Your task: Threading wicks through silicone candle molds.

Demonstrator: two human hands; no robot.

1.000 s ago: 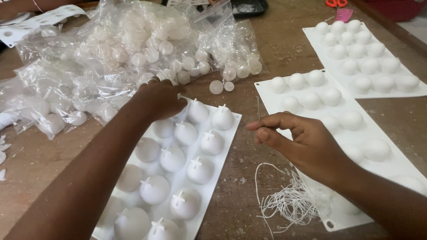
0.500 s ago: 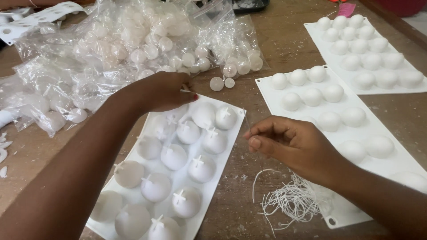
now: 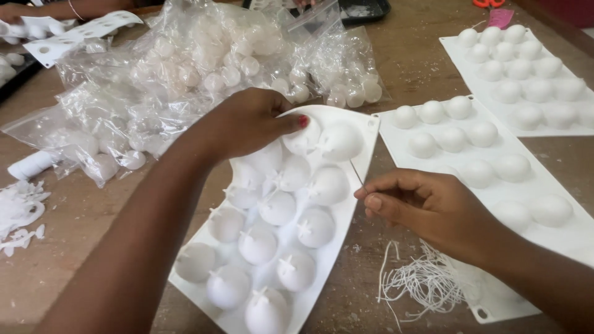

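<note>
A white silicone mould (image 3: pixel 356 204) with rows of round domes lies on the wooden table in front of me, its far end lifted and curled up. My left hand (image 3: pixel 247 120) grips that far end, the thumb pressing on a dome. Just right of the mould, my right hand (image 3: pixel 427 207) pinches a thin white wick (image 3: pixel 356 171) between thumb and fingers, its tip pointing up toward the domes. Small wick ends stick out of several domes.
A loose bundle of white wicks (image 3: pixel 421 281) lies under my right wrist. Two more white dome moulds (image 3: pixel 495 161) (image 3: pixel 526 74) lie to the right. Clear plastic bags of white balls (image 3: pixel 185 68) are piled at the back left. White scraps (image 3: pixel 18 213) sit at the left edge.
The view has moved closer. My left hand has lifted and bent the far end of the mould toward me. My right hand has drawn a wick up close to the mould's right edge.
</note>
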